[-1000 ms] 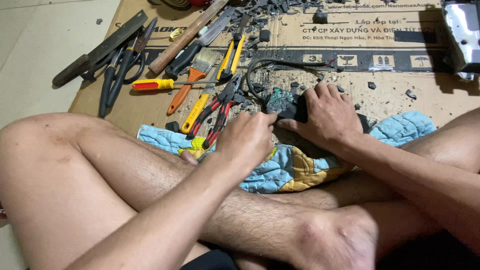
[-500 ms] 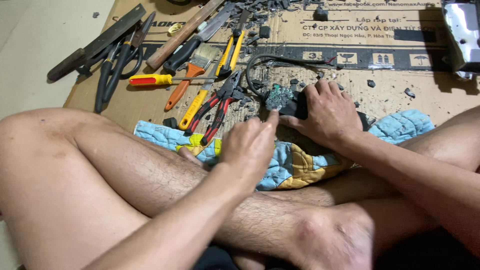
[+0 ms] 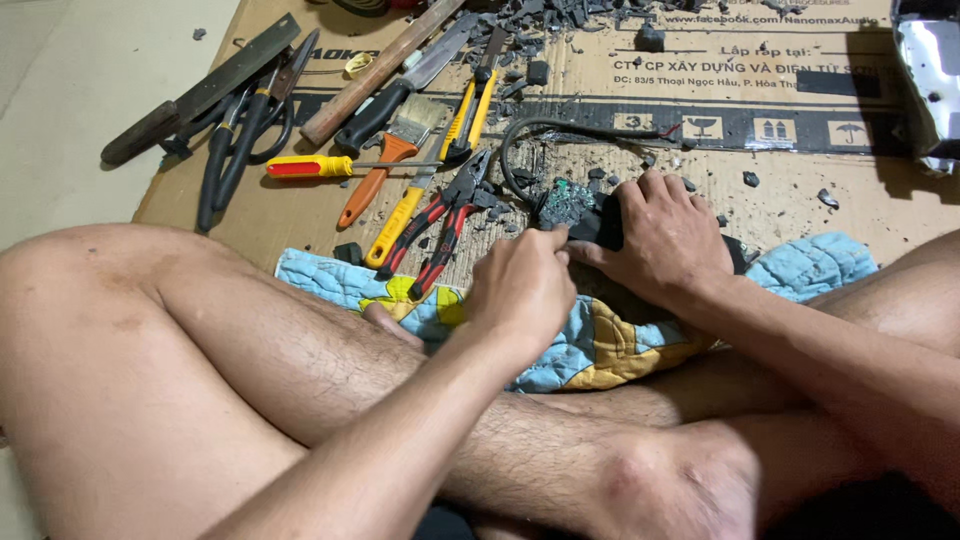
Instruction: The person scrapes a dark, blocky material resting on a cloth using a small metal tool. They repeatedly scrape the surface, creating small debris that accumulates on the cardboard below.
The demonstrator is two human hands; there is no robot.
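A flattened brown cardboard box (image 3: 800, 190) covered the floor across the upper half of the frame, with black print, a dark band and small square symbols along its top right. Pale floor tiles (image 3: 80, 110) showed at the upper left. A blue and yellow quilted cloth (image 3: 600, 340) lay at mid-frame over the person's crossed legs.

The right hand (image 3: 665, 240) was clamped down over a black block (image 3: 605, 220) at the centre, just beside a green circuit board (image 3: 565, 203) with a black cable (image 3: 560, 130) looping above it. The left hand (image 3: 520, 290) was closed, fingertips pinching at the board's edge; what it gripped could not be told.

Red-handled pliers (image 3: 440, 225), a yellow knife (image 3: 470, 115), a paintbrush (image 3: 385, 165) and a screwdriver (image 3: 310, 166) lay at the upper left, with dark crumbs (image 3: 560, 15) at the top.
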